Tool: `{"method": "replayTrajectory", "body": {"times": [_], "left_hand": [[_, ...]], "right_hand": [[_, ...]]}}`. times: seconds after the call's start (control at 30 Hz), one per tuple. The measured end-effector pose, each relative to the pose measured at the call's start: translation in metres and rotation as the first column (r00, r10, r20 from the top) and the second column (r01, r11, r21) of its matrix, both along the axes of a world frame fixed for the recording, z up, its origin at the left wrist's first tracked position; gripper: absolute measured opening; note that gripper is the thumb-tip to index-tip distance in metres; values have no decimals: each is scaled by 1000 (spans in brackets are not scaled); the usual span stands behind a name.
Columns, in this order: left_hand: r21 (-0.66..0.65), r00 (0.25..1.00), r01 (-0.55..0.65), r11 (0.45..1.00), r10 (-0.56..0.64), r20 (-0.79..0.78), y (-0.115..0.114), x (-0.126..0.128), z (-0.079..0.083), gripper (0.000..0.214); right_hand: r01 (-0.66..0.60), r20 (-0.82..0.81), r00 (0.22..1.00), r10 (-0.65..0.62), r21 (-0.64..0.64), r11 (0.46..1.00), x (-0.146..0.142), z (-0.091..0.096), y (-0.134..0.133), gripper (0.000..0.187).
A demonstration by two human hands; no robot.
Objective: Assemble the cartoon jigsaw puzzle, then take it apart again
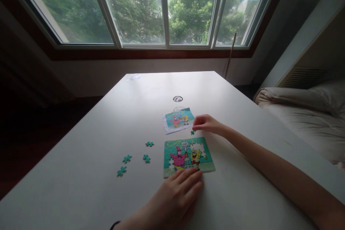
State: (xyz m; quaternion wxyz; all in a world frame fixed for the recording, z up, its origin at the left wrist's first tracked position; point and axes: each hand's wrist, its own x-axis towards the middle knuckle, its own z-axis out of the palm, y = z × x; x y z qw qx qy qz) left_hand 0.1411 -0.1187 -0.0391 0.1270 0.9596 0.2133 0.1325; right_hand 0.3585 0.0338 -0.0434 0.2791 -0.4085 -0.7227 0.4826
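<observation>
Just below and right of the middle of the frame, a jigsaw puzzle [175,151] lies flat on a white table [81,172], its picture showing a pink starfish, a tall pale figure and a yellow square character on teal. White gaps show in its upper right part and at its lower left side. The left hand [180,194] comes in from the bottom centre, a dark wristband [115,225] at its wrist; its fingers are stretched out, close beside one another, with the tips on the puzzle's lower edge. The right hand [206,123], its forearm crossing from the lower right corner, is above the puzzle's top edge, thumb and fingertips pinched together on a small teal piece [193,132]. Beside it, nearer the centre, lies a printed sheet [178,120] bearing the same characters, slightly askew. Four loose pieces [146,158] lie left of the puzzle, two nearer it and two farther toward the lower left. Above the sheet, a round fitting [178,99] shows on the tabletop. A wide window [153,54] spans the top of the frame, with a thin stick [230,56] leaning at its right and pale cushioned furniture [307,122] at the right edge.
</observation>
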Motion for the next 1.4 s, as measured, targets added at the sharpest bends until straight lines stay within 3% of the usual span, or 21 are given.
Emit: {"method": "replayTrajectory", "body": {"times": [0.1,0.23,0.33,0.4,0.5,0.6,0.7,0.83,1.17,1.4], "left_hand": [[3,1000,-5,1000,5,13,-1,-1,-2,38],[106,1000,22,994,-22,-2,-4,-1,-1,34],[268,997,70,961,-75,9,-1,-5,9,26],[290,1000,28,957,-24,-15,7,-12,20,22],[214,967,-186,959,217,-133,28,-35,34,22],[142,862,-378,915,404,-306,48,-64,39,32],[50,799,-436,898,413,-437,61,-83,35,32],[-9,773,-480,877,418,-478,69,-86,28,21],[-63,818,-450,891,384,-428,79,-96,23,12],[-151,827,-466,872,369,-423,80,-99,22,8]], "right_hand": [[138,31,989,-142,101,985,-5,-18,3,34],[179,45,980,-192,202,963,-7,-26,3,33],[231,-29,973,-229,148,962,-6,-26,3,38],[240,-70,970,-234,89,967,-5,-27,4,39],[214,-78,975,-209,63,975,-4,-28,5,37],[199,-76,978,-194,66,978,-4,-28,5,35],[196,-61,980,-191,78,978,-4,-28,5,33],[208,-47,978,-205,79,975,-4,-27,4,32],[184,-79,981,-179,70,980,-4,-26,5,29],[186,-89,979,-181,52,981,-4,-24,4,30]]}}
